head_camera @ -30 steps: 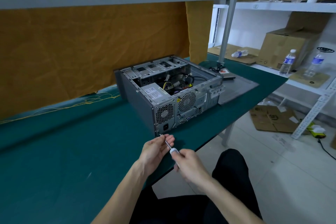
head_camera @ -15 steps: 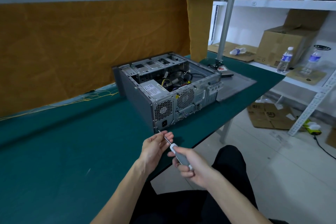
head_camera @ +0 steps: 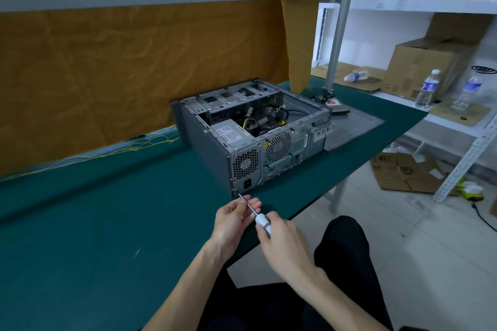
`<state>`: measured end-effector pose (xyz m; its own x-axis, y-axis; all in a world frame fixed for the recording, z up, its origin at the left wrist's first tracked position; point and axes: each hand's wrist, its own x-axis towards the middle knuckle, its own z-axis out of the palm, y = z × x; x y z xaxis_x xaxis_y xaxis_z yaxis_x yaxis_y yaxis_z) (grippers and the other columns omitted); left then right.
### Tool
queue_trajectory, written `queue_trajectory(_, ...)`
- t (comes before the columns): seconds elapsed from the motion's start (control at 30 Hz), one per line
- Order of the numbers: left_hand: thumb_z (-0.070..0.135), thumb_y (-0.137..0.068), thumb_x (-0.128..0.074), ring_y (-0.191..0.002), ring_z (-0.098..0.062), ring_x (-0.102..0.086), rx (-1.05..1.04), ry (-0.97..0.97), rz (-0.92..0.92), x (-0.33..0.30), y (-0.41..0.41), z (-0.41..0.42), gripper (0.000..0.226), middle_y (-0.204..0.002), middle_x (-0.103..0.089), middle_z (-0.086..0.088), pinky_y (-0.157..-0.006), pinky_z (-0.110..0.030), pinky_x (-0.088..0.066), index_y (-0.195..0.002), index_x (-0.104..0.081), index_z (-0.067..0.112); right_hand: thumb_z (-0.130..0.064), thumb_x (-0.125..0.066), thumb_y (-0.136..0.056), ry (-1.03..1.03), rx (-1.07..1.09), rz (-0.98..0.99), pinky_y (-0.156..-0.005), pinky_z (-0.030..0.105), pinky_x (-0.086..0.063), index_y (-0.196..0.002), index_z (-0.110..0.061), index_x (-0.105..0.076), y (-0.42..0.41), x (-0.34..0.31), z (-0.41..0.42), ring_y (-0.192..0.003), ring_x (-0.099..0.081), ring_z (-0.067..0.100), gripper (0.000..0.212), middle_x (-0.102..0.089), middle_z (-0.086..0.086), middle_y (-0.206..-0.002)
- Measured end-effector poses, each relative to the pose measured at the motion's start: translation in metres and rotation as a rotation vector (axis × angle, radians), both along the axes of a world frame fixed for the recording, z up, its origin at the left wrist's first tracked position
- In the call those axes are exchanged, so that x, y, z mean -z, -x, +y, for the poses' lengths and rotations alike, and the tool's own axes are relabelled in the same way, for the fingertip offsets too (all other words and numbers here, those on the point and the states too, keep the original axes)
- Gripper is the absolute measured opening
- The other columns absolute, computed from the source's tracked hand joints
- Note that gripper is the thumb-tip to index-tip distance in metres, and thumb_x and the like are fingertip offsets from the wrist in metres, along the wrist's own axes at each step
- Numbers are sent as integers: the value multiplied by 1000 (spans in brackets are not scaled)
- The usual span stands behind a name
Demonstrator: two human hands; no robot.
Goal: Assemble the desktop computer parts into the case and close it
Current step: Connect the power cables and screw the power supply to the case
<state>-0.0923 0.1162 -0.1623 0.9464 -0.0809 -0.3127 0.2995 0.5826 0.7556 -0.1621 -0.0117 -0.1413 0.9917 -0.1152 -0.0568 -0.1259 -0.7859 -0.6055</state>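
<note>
Screw-fastening step, probably: right hand (head_camera: 282,239) grips screwdriver (head_camera: 262,222), left hand (head_camera: 234,219) pinches its shaft, tip at case (head_camera: 212,148) rear lower corner near worktop (head_camera: 107,223) front edge; next, seat and turn.

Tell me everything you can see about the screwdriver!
The screwdriver is small, with a thin shiny metal shaft and a white handle that looks like plastic. It slants up and away toward the lower rear corner of the computer case, its tip right at that corner by the power socket. The right hand grips the handle, and the left hand pinches the shaft to steady it.
</note>
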Motion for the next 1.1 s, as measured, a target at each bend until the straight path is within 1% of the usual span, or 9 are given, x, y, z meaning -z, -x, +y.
queue_trajectory(0.1, 7, -107, -47, -93, -21, -76, 5, 5, -10, 1, -1, 1, 22, -104, -76, -18, -73, -23, -60, -116, -61, -8, -35, -56, -103, -891, 129, 308, -39, 33, -31, -90, -2, -63, -10, -11, 0, -43, -38, 15, 37, -53, 3, -63)
queue_trajectory(0.17, 7, -106, -47, -94, -20, -76, 18, 12, -13, 2, 0, 3, 23, -106, -76, -18, -73, -23, -60, -119, -60, -8, -36, -55, -104, -1154, 173, 477, -34, 22, -22, -97, 0, -66, -9, -20, -7, -37, -33, 10, 38, -55, 4, -62)
queue_trajectory(0.3, 1, -106, -45, -99, -23, -75, 59, 20, -22, 2, 0, 4, 23, -110, -75, -21, -75, -25, -60, -122, -58, -9, -46, -50, -102, 6, -39, 77, -57, 34, -36, -91, -18, -51, -5, -7, -6, -69, -61, 23, 30, -65, 2, -80)
queue_trajectory(0.33, 1, -106, -45, -99, -23, -75, 55, 21, -22, 2, 0, 4, 23, -110, -75, -21, -75, -25, -60, -122, -58, -9, -46, -47, -103, 63, -27, 32, -59, 36, -36, -89, -21, -49, -6, -6, -3, -71, -61, 24, 30, -63, 0, -79)
queue_trajectory(0.5, 3, -105, -47, -95, -21, -76, 35, 35, -32, 2, 0, 3, 23, -107, -75, -20, -74, -24, -60, -123, -58, -9, -40, -57, -102, -1347, 196, 625, -31, 19, -19, -89, -5, -66, -13, -16, -10, -35, -31, 6, 38, -49, 1, -61)
queue_trajectory(0.67, -1, -105, -46, -102, -25, -74, 48, -3, -48, 2, 1, 3, 22, -109, -75, -20, -77, -25, -60, -123, -57, -7, -51, -51, -100, 15, -12, 31, -54, 34, -37, -84, -19, -51, -5, -2, -7, -62, -57, 19, 36, -64, 0, -74)
queue_trajectory(0.83, 0, -104, -48, -99, -23, -75, 37, -3, -56, 4, -1, 3, 20, -106, -76, -19, -75, -25, -60, -122, -56, -7, -42, -54, -104, -1086, 144, 471, -34, 20, -20, -91, -4, -65, -13, -13, -12, -36, -31, 10, 41, -55, 3, -59)
queue_trajectory(1.0, -4, -103, -50, -106, -27, -73, 68, -32, -74, 6, 1, 4, 23, -111, -75, -20, -79, -26, -60, -126, -54, -6, -52, -46, -102, 59, 0, 4, -60, 35, -39, -86, -19, -50, -4, -1, -5, -69, -61, 25, 37, -67, 3, -81)
queue_trajectory(1.1, -4, -102, -52, -102, -26, -74, 49, 11, -73, 9, 0, 6, 25, -111, -74, -21, -79, -26, -60, -126, -54, -8, -47, -51, -103, -546, 59, 147, -49, 30, -31, -84, -12, -60, -8, -1, 2, -45, -43, 14, 40, -54, -3, -59)
